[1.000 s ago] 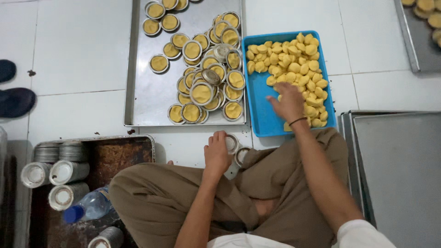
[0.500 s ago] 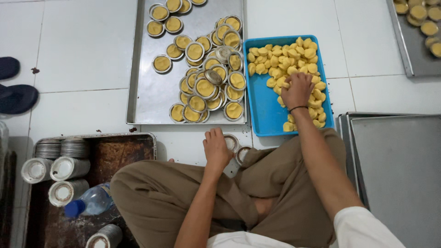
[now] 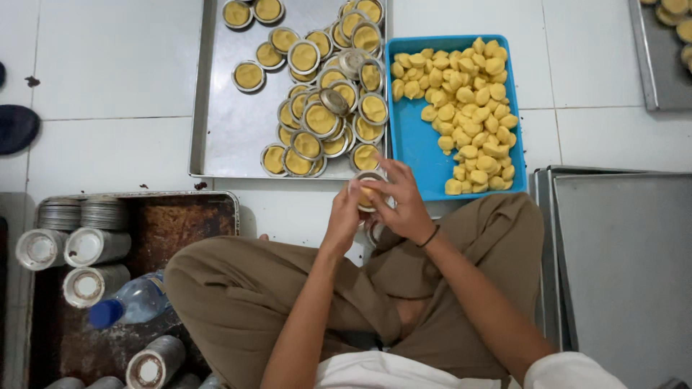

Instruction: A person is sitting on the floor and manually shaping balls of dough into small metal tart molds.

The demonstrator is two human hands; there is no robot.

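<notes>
while you sit cross-legged on the white tiled floor (image 3: 108, 79), a rusty brown baking tray (image 3: 180, 223) lies at your left knee, with stacks of small round metal tins (image 3: 79, 246) lying along its left edge and a clear plastic water bottle with a blue cap (image 3: 130, 302) lying just below them. further up, a long silver metal tray (image 3: 223, 130) carries a heap of round tins filled with yellow dough (image 3: 324, 108), crowded toward its right edge and near right corner, with a few single ones apart toward its far left. just below that tray's near right corner, your left hand (image 3: 344, 216) is curled around the left side of a small round metal tart tin with a yellow lump of dough in it (image 3: 367, 189), gripping it from beneath. your right hand (image 3: 400, 205) meets it from the other side, fingers (image 3: 382, 187) bent over the tin's rim and pressing on the dough, so both hands are closed on the same tin above your knees. right beside them, touching the silver tray's right edge, a blue rectangular plastic tray (image 3: 414, 144) holds a pile of yellow dough balls (image 3: 468, 108), thickest along its right side. to your right lies a stack of large bare grey metal sheets (image 3: 620, 266), and another grey tray (image 3: 652, 65) with filled tins shows at the upper right corner.
</notes>
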